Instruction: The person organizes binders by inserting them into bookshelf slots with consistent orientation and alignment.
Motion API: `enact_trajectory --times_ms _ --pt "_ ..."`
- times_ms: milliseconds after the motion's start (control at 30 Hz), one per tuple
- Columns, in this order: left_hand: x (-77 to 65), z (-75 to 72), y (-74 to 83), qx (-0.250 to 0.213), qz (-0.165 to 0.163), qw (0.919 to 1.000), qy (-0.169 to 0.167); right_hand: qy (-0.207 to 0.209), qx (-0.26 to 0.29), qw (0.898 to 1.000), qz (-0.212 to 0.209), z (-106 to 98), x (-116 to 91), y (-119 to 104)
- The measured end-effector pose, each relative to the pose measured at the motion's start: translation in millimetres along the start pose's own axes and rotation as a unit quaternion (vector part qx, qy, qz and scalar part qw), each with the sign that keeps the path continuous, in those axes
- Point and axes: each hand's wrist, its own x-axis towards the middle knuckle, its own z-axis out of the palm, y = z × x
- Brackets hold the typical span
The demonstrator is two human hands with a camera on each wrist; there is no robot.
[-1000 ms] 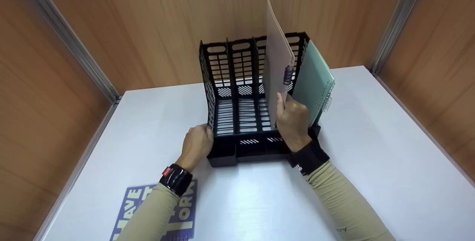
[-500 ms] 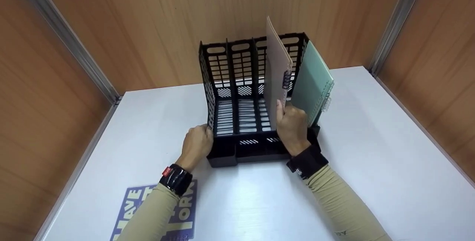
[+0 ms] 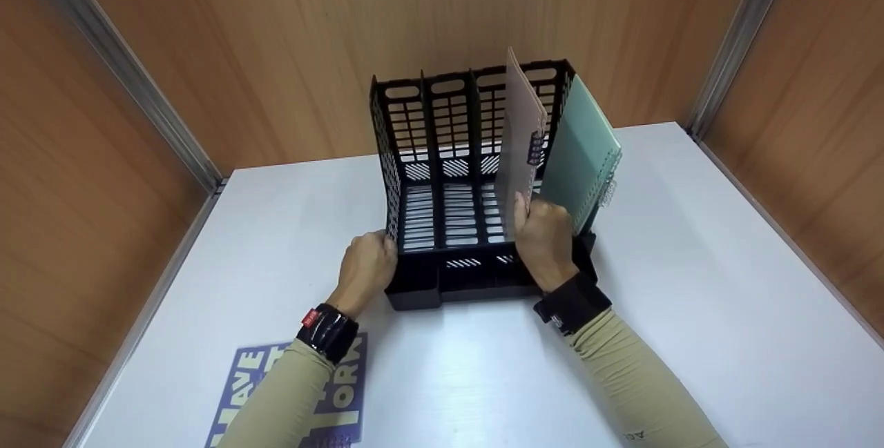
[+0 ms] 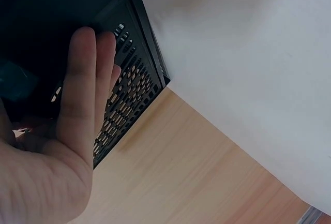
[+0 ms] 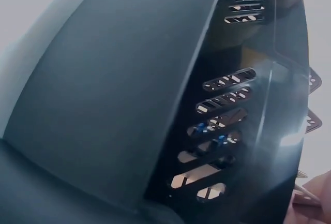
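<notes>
White table [image 3: 456, 372] spread across the foreground, with a purple notebook [image 3: 345, 393] flat at near left, partly hidden by the left sleeve [image 3: 283, 396]. Beyond, the left hand [image 3: 366, 266] touched the left side of a black rack [image 3: 416, 297], fingers nearly straight; its thumb could not be made out. The right hand [image 3: 545, 237] pinched the pink notebook [image 3: 523, 113], thumb on one face. That notebook stood upright in the rack, slot unclear, left of a green notebook [image 3: 581, 151] at the right end. Wood panels [image 3: 331, 41] rose behind.
</notes>
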Motion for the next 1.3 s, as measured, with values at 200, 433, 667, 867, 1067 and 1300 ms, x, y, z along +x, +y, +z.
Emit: enact_trajectory --times_ms 200,433,667,867,1067,1300 --pt "0.5 -0.5 -0.5 0.006 0.002 1.0000 0.001 -0.022 -0.003 1.000 0.009 -4.6 1.7 -1.0" --pt "0.7 -0.2 0.5 -0.001 0.006 1.0000 0.000 -0.017 -0.008 1.000 0.017 -11.5 3.7 -0.3" --pt "0.6 -1.7 1.1 -0.001 0.003 1.0000 -0.002 -0.008 -0.011 1.000 0.012 -16.2 4.4 4.0" --pt "-0.3 -1.7 1.0 -0.002 -0.004 1.0000 -0.009 -0.019 -0.001 1.000 0.014 -19.3 3.0 5.6" --pt "0.6 -0.8 0.8 -0.002 0.000 1.0000 -0.005 -0.028 0.012 0.999 0.026 -25.8 1.5 3.1" --pt "-0.7 -1.8 -0.1 -0.003 -0.004 0.9999 -0.010 -0.019 0.005 1.000 0.016 -31.8 0.6 0.0"
